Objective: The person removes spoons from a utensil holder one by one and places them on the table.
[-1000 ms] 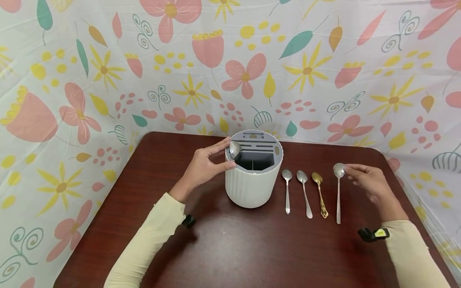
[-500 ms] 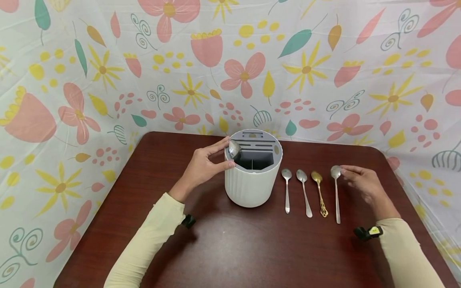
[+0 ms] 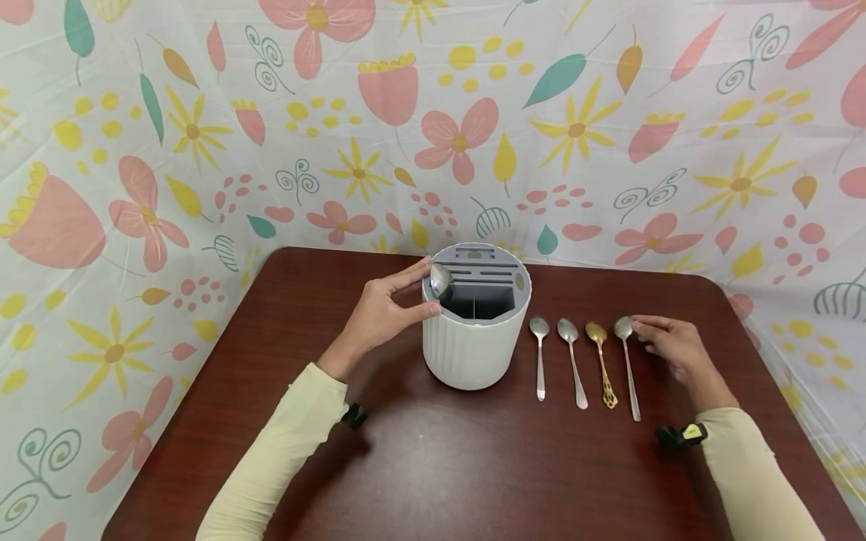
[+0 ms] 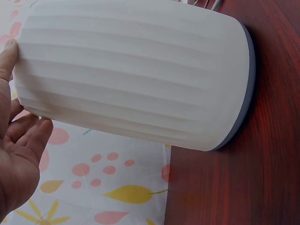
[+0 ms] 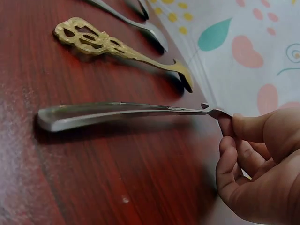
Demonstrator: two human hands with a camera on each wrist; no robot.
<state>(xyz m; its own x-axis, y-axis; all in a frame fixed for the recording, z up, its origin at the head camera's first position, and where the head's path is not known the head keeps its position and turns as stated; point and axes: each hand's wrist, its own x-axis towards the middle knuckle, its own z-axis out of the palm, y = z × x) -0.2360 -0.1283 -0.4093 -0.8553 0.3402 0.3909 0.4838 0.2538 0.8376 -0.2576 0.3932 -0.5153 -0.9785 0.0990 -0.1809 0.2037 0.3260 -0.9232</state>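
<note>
My left hand (image 3: 381,309) grips the rim of a white ribbed utensil holder (image 3: 467,357), thumb at the front and fingers at the back. One silver spoon (image 3: 441,278) stands in the holder, bowl up, between thumb and fingers. On the right, my right hand (image 3: 670,347) pinches the bowl end of another silver spoon (image 3: 631,376). In the right wrist view this spoon's handle (image 5: 117,112) stretches low over the table, its bowl mostly hidden by my fingers. Beside it lies a gold spoon (image 3: 602,364) with a pierced ornate handle.
Two more silver spoons, one nearer the holder (image 3: 540,357) and one in the middle (image 3: 573,364), lie in the same row. The holder's grey top has slots and a divided opening (image 3: 476,303). A flowered cloth (image 3: 460,143) hangs behind the dark table (image 3: 433,466).
My right hand has moved left with the silver spoon, bringing its bowl closer to the gold spoon and tilting it. The left hand and holder stay put.
</note>
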